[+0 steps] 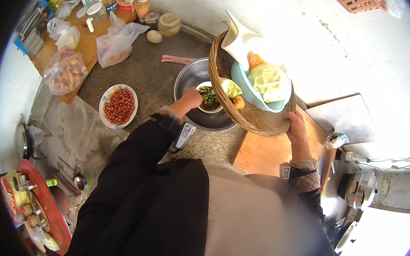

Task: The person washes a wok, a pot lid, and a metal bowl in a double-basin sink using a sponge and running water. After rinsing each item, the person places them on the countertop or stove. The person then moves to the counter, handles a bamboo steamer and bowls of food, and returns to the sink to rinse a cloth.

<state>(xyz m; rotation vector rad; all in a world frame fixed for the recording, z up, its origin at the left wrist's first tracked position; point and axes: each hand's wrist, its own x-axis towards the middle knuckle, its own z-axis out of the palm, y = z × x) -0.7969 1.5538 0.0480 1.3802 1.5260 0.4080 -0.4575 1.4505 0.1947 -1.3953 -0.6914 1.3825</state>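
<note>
Right hand (pixel 299 128): fingers grasping the right rim of a wicker basket (pixel 215 76), held above the right side of a grey metal basin (pixel 185 81). Inside basket: pale-blue bowl (pixel 244 83), cabbage leaves (pixel 269 82) in it. Left hand (pixel 191 99): fingers curled at left rim of white bowl (pixel 212 111) of chopped greens (pixel 209 99), inside basin; cannot tell if gripping. Plate (pixel 103 106) of red-skinned peanuts (pixel 119 107) near worktop's (pixel 147 65) front edge.
</note>
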